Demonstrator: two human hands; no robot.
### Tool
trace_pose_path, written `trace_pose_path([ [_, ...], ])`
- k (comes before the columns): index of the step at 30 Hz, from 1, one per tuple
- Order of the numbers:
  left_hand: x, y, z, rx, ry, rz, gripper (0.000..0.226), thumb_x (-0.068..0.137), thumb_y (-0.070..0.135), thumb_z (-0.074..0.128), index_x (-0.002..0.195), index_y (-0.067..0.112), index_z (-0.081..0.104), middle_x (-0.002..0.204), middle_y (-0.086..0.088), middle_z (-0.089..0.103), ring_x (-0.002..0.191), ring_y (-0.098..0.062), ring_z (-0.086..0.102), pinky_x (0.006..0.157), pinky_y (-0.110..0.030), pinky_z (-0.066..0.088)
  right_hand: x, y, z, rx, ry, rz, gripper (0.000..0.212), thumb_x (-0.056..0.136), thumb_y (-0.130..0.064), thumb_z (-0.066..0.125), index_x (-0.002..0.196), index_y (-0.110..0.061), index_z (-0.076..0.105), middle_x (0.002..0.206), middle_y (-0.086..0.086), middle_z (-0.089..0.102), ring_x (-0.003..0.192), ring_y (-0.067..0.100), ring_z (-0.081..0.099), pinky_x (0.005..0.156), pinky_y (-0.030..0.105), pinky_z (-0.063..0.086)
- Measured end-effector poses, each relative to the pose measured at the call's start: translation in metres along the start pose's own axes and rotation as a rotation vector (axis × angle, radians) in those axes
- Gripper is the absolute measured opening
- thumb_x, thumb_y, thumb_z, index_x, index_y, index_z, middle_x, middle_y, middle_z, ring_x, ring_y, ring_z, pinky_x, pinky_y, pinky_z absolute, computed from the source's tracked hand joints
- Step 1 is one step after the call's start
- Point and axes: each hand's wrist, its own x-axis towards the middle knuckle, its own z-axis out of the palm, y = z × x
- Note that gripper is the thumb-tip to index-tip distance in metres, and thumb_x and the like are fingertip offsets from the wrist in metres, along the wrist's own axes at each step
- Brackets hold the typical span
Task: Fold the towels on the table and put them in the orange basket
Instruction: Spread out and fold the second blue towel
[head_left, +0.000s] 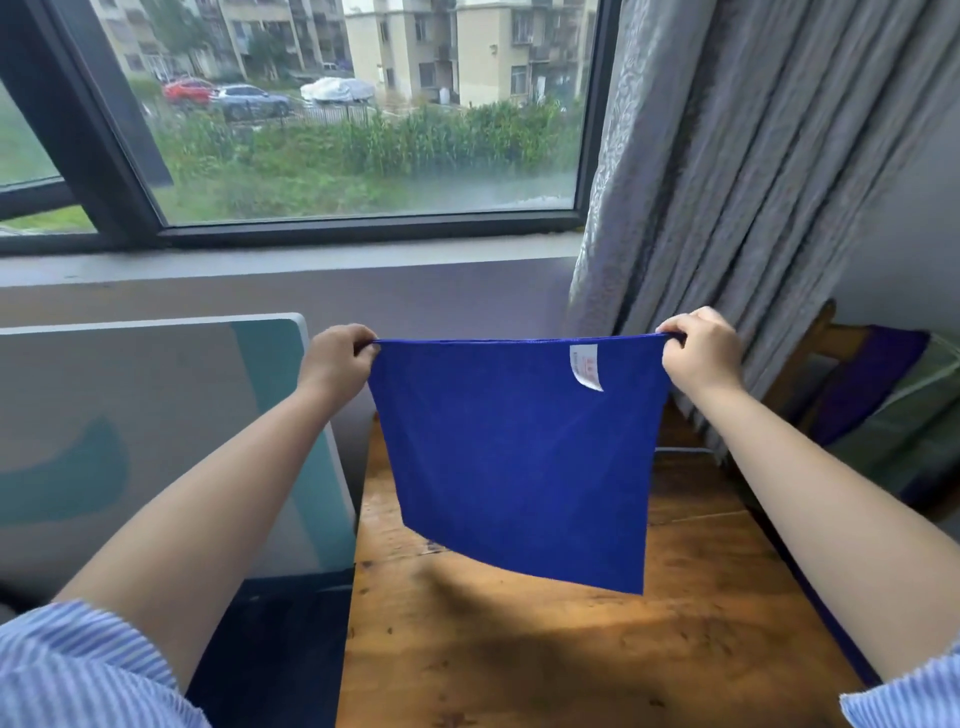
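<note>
1. I saw the left hand clenched on the upper left corner of the blue towel; the fingers were curled over the top edge.
2. The right hand had the same grip on the upper right corner, with the fingers curled around the hem.
3. The towel was held up in the air between both hands, stretched flat along its top edge. It hung down freely, and its lower edge was above the wooden worktop, not touching it as far as I could tell. The lower right corner hung lower than the lower left one.
4. A small white label was attached near the top edge of the towel, closer to the right hand.
5. The towel made a dark shadow on the worktop below it.
6. Both arms were stretched forward, and the striped blue and white sleeves were pushed up near the elbows.
7. To the left of the worktop there was a white and teal panel. Behind it was a large window, and a grey curtain hung on the right side.
8. At the far right, some purple and green fabric lay on a wooden chair; I could not tell what it was.
9. The orange basket was not visible for me.
</note>
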Motion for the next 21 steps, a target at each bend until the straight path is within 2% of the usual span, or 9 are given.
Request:
trace_pose_path([
  [4, -0.005, -0.009, 0.007, 0.029, -0.055, -0.101, 0.021, 0.090, 0.010, 0.051, 0.101, 0.003, 0.067, 0.103, -0.017, 0.067, 0.098, -0.032, 0.058, 0.079, -0.033, 0.043, -0.002, -0.003, 0.015, 0.019, -0.034, 0.036, 0.028, 0.080, 0.008, 0.046, 0.097, 0.004, 0.068, 0.103, 0.028, 0.058, 0.097, 0.040, 0.054, 0.077, 0.032, 0.040],
  [8, 0.000, -0.012, 0.012, -0.003, 0.002, -0.199, 0.022, 0.091, 0.011, 0.049, 0.104, 0.004, 0.065, 0.106, -0.016, 0.067, 0.100, -0.032, 0.058, 0.081, -0.033, 0.043, 0.001, -0.008, 0.032, 0.067, -0.044, 0.034, 0.028, 0.080, 0.010, 0.045, 0.096, 0.006, 0.067, 0.103, 0.028, 0.061, 0.097, 0.038, 0.055, 0.077, 0.029, 0.036],
  [12, 0.004, -0.014, 0.010, -0.100, 0.047, -0.212, 0.021, 0.091, 0.008, 0.048, 0.103, 0.000, 0.062, 0.104, -0.018, 0.066, 0.096, -0.030, 0.057, 0.078, -0.029, 0.039, 0.009, -0.010, 0.037, 0.076, -0.034, -0.006, 0.025, 0.078, 0.010, 0.047, 0.092, 0.007, 0.067, 0.097, 0.028, 0.064, 0.092, 0.038, 0.058, 0.071, 0.028, 0.032],
  [16, -0.010, -0.020, 0.011, -0.197, -0.041, -0.260, 0.020, 0.090, 0.005, 0.046, 0.102, -0.004, 0.059, 0.101, -0.021, 0.063, 0.085, -0.023, 0.049, 0.075, -0.026, 0.035, 0.003, -0.010, 0.037, 0.115, -0.068, 0.012, 0.023, 0.079, 0.007, 0.047, 0.092, 0.006, 0.065, 0.095, 0.027, 0.066, 0.091, 0.038, 0.058, 0.073, 0.028, 0.033],
  [19, -0.025, -0.023, 0.014, -0.226, -0.104, -0.293, 0.020, 0.089, 0.004, 0.046, 0.101, -0.004, 0.059, 0.094, -0.017, 0.059, 0.084, -0.020, 0.047, 0.074, -0.028, 0.035, -0.007, -0.009, 0.037, 0.131, -0.095, 0.040, 0.023, 0.080, 0.004, 0.045, 0.092, 0.004, 0.064, 0.096, 0.025, 0.066, 0.092, 0.036, 0.057, 0.074, 0.029, 0.035],
  [21, -0.028, -0.024, 0.011, -0.271, -0.127, -0.301, 0.017, 0.088, 0.002, 0.047, 0.097, -0.003, 0.060, 0.085, -0.013, 0.056, 0.082, -0.021, 0.047, 0.072, -0.029, 0.037, -0.010, -0.010, 0.033, 0.151, -0.073, 0.042, 0.021, 0.079, 0.005, 0.045, 0.088, 0.007, 0.063, 0.092, 0.027, 0.065, 0.088, 0.037, 0.056, 0.069, 0.028, 0.033],
])
